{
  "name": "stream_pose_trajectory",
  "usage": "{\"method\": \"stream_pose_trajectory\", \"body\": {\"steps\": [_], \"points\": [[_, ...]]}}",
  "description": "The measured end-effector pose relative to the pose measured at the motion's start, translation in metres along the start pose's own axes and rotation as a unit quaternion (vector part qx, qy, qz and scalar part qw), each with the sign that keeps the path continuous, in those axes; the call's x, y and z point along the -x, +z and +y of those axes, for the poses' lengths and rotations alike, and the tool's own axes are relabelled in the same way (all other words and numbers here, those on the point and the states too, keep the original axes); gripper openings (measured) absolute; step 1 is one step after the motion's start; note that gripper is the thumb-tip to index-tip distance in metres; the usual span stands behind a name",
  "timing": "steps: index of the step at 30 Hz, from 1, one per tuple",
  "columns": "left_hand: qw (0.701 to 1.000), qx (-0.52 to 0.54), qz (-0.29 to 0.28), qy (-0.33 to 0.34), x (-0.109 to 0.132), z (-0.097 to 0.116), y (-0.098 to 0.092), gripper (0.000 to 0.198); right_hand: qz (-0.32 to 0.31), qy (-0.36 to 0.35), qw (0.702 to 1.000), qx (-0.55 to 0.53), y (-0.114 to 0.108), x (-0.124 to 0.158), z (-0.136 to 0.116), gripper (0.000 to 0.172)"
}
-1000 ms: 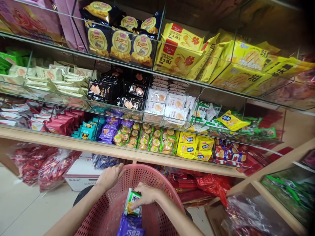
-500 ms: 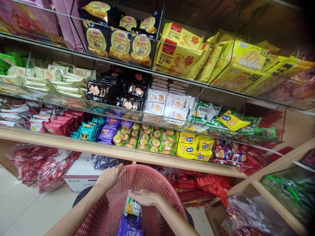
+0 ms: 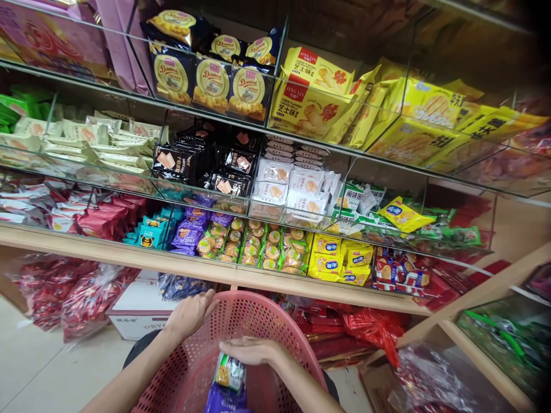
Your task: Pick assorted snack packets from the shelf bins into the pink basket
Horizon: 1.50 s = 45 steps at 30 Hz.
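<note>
In the head view, the left hand [image 3: 191,315] gripped the pink basket [image 3: 267,312], with a green-and-white packet [image 3: 230,374] and purple packaging [image 3: 221,398] already inside. The right hand [image 3: 246,349] lay across that packet's top, its grip indeterminable; similar packets [image 3: 353,196] remained shelved.

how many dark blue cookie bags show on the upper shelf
6 cookie bags show: three side by side in the bottom row, and three above them, at left, middle and right. More may be hidden behind these.
</note>
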<state>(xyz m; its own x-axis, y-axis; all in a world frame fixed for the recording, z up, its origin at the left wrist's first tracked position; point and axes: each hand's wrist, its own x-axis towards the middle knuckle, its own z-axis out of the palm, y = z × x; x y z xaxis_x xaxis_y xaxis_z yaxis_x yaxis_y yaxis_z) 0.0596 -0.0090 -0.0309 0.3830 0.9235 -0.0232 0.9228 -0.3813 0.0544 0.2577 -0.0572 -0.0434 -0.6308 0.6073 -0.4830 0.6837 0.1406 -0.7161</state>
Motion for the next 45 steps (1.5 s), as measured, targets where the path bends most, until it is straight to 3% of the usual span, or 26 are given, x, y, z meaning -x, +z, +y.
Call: {"method": "stream_pose_trajectory", "body": {"steps": [4,7,10,13,15,18,21,23,25,27,34,40,45], "points": [[1.0,-0.004,0.009,0.005,0.0,-0.002,0.003,0.042,-0.006,-0.002,1.0,0.017,-0.005,0.0,-0.003,0.081],[1.0,0.004,0.004,0.005,-0.001,-0.003,0.004,0.042,0.029,0.026,0.999,0.022,-0.02,0.021,-0.012,0.085],[1.0,0.008,-0.004,0.008,-0.002,-0.006,0.008,0.042,0.092,0.03,0.995,0.025,-0.047,0.065,-0.033,0.086],[1.0,0.025,0.003,0.007,-0.004,-0.012,0.017,0.042,0.196,-0.058,0.978,0.031,-0.088,0.124,-0.062,0.066],[0.999,0.036,0.016,0.006,-0.005,-0.015,0.023,0.041,0.282,-0.07,0.956,0.046,-0.12,0.165,-0.078,0.052],[1.0,0.015,0.016,0.017,-0.007,-0.017,0.027,0.042,0.446,-0.058,0.887,0.106,-0.175,0.219,-0.086,0.037],[0.999,-0.029,-0.005,0.026,-0.008,-0.015,0.023,0.045,0.614,-0.029,0.777,0.137,-0.226,0.253,-0.071,0.037],[0.999,-0.043,-0.015,0.029,-0.008,-0.014,0.02,0.047,0.67,0.029,0.713,0.205,-0.252,0.263,-0.054,0.034],[0.998,-0.048,-0.021,0.037,-0.008,-0.015,0.022,0.049,0.685,0.079,0.676,0.26,-0.272,0.265,-0.039,0.033],[0.999,-0.031,-0.012,0.041,-0.008,-0.019,0.027,0.051,0.681,0.105,0.664,0.291,-0.286,0.262,-0.028,0.035],[0.999,0.033,0.032,0.019,-0.012,-0.031,0.049,0.043,0.611,0.167,0.696,0.338,-0.315,0.249,-0.02,0.066],[0.999,0.008,0.036,0.017,-0.01,-0.026,0.041,0.042,0.603,0.202,0.696,0.334,-0.32,0.243,-0.02,0.071],[0.999,0.023,0.034,0.013,-0.01,-0.024,0.037,0.041,0.628,0.195,0.688,0.308,-0.32,0.241,-0.017,0.065]]}}
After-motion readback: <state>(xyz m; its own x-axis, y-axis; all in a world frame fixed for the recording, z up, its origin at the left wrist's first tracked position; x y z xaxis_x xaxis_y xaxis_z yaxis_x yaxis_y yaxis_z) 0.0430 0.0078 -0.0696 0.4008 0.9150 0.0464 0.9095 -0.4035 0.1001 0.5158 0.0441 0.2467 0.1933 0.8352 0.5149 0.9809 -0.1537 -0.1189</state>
